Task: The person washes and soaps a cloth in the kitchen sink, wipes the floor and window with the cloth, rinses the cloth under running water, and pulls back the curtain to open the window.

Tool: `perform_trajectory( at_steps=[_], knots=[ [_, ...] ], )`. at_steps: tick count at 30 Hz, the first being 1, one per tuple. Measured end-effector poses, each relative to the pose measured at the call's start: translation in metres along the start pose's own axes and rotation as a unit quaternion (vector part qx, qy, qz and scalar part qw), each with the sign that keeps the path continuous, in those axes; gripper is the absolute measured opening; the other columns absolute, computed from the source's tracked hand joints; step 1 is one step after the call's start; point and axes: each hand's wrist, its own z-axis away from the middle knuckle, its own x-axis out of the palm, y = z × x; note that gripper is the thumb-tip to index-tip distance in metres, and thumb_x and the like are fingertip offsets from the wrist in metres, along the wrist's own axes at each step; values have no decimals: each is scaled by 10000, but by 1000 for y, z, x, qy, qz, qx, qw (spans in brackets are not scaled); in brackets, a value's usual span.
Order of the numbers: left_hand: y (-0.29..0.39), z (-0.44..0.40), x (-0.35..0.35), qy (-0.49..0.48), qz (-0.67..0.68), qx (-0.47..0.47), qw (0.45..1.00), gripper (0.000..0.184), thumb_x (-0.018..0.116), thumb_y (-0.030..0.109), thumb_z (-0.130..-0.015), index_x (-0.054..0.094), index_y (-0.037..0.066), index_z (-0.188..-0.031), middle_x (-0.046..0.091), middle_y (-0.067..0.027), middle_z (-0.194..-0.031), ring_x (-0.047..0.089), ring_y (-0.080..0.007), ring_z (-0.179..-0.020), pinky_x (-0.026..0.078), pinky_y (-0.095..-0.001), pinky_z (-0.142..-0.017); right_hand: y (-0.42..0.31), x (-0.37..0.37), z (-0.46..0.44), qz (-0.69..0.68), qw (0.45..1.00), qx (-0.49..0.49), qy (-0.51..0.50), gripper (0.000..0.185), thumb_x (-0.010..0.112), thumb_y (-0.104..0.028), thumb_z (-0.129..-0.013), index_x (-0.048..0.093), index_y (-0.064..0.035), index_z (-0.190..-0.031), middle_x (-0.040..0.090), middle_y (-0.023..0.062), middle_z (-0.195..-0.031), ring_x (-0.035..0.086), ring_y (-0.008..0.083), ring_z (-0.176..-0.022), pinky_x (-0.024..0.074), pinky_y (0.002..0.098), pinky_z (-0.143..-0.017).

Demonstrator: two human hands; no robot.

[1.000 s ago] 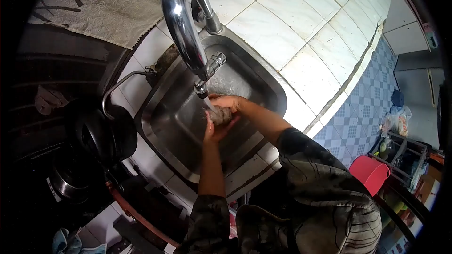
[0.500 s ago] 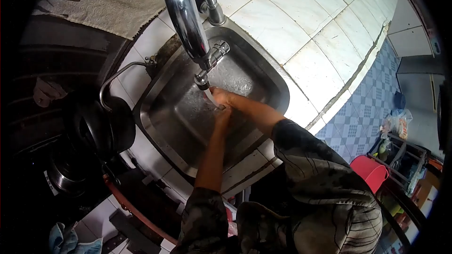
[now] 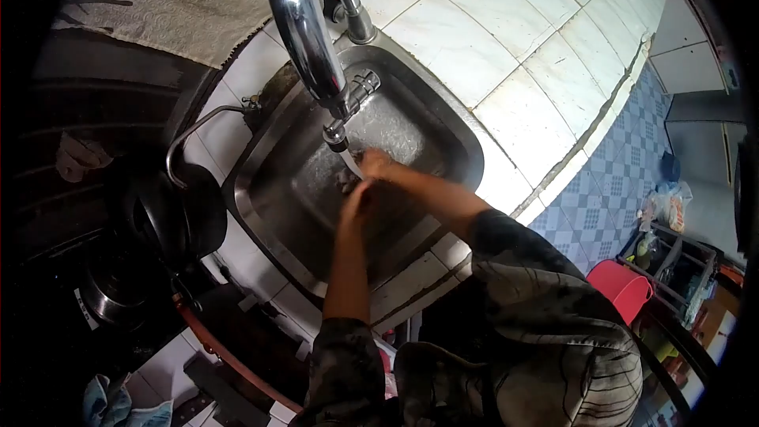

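Observation:
Water runs from the spout of a chrome faucet [image 3: 336, 136] into a steel sink [image 3: 277, 245]. In the basin, my left hand [image 3: 357, 202] is curled just below the stream. My right hand [image 3: 376, 164] bends in from the right, beside the falling water, with its fingers drawn in. The two hands meet at the stream, right above left. A small dark greyish patch shows by the left fingertips; whether it is a held thing, I cannot make out. Motion and overlap hide most of the fingers.
White tiled counter [image 3: 490, 32] surrounds the sink. A bent metal pipe [image 3: 175, 146] and a black pot [image 3: 198, 209] stand left of it, with a steel kettle [image 3: 115, 292] lower down. A pink bucket [image 3: 617, 289] is on the right, near a rack.
My left hand has shifted down and left. My right hand has moved slightly, staying by the stream. Water still runs, and the view has shifted a little.

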Motion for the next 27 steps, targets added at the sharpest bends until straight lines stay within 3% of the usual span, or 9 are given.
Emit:
perform_trajectory(
  at_steps=[5, 8, 10, 12, 14, 17, 20, 23, 27],
  knots=[
    [31, 1, -2, 56, 425, -187, 884, 401, 440, 335, -836, 476, 71, -1136, 496, -96, -1139, 422, -221, -1105, 362, -429, -912, -19, -18, 35, 125, 972, -146, 132, 278, 545, -280, -710, 629, -65, -865, 586, 182, -902, 577, 265, -854, 461, 366, -726],
    [34, -11, -3, -97, 426, -104, 893, 404, 412, 313, -826, 454, 66, -1144, 460, -102, -1184, 418, -236, -1111, 358, -417, -919, -34, -27, 57, 91, 897, -344, 261, 263, 586, -236, -633, 609, -40, -808, 535, 140, -931, 529, 299, -816, 446, 395, -729],
    [41, -15, 2, -299, 490, -21, 819, 349, 434, 250, -804, 492, 77, -1101, 500, -115, -1137, 464, -255, -1064, 372, -391, -913, -43, -28, 68, 76, 905, -323, 265, 276, 595, -245, -633, 604, -46, -823, 539, 142, -939, 531, 304, -832, 445, 397, -727],
    [30, -27, -3, -294, 479, -39, 826, 346, 436, 253, -805, 495, 76, -1097, 504, -117, -1131, 468, -258, -1059, 373, -397, -913, -49, -32, 80, 62, 913, -302, 267, 289, 603, -254, -633, 599, -51, -839, 543, 144, -948, 533, 309, -848, 444, 399, -725],
    [8, -53, -11, -284, 459, -71, 839, 341, 439, 259, -809, 502, 72, -1088, 512, -121, -1119, 476, -264, -1049, 375, -409, -913, -57, -56, 101, 18, 982, -181, 39, 288, 618, -232, -667, 572, -64, -896, 549, 145, -969, 517, 322, -915, 422, 399, -750],
    [15, -52, -4, -274, 437, -95, 851, 336, 443, 265, -813, 508, 69, -1078, 521, -124, -1106, 484, -270, -1039, 376, -421, -912, -32, -75, 82, -114, 992, -38, 40, 310, 632, -239, -681, 570, -71, -934, 549, 157, -991, 506, 337, -960, 415, 394, -788],
    [38, -12, 26, -124, 399, -177, 891, 347, 447, 283, -829, 503, 55, -1085, 516, -133, -1112, 472, -276, -1054, 369, -482, -907, 4, -68, 52, 70, 931, -134, 333, 190, 606, -227, -701, 624, -77, -817, 602, 156, -749, 591, 306, -761, 458, 390, -715],
    [23, -14, 19, -183, 470, -187, 843, 453, 397, 329, -870, 371, 40, -1218, 383, -188, -1244, 399, -369, -1112, 314, -530, -934, -8, -113, 54, 35, 978, -64, 193, 188, 598, -240, -705, 643, -78, -789, 606, 155, -725, 595, 306, -719, 469, 397, -669],
    [32, 15, 22, -147, 541, -150, 814, 528, 382, 352, -876, 258, 29, -1275, 295, -227, -1285, 308, -402, -1171, 293, -576, -932, -16, -168, 37, -165, 927, -149, 301, 126, 546, -160, -711, 568, -74, -801, 597, 132, -716, 585, 285, -701, 448, 375, -643]
  ],
)
